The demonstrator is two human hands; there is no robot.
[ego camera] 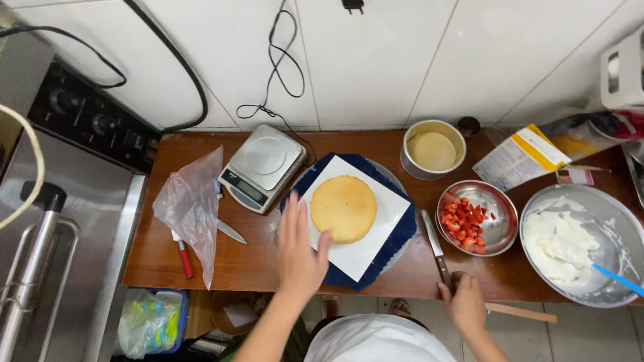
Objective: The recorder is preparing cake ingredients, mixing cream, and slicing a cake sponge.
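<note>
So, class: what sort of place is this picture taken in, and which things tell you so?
Most likely a home kitchen set up for baking: a round sponge cake on a white board, a digital kitchen scale, and a metal bowl of whipped cream sit on a wooden counter against a tiled wall.

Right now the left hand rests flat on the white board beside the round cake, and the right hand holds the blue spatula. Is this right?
Not quite. The head view shows the right hand on the handle of the knife. The blue spatula lies untouched in the cream bowl.
</note>
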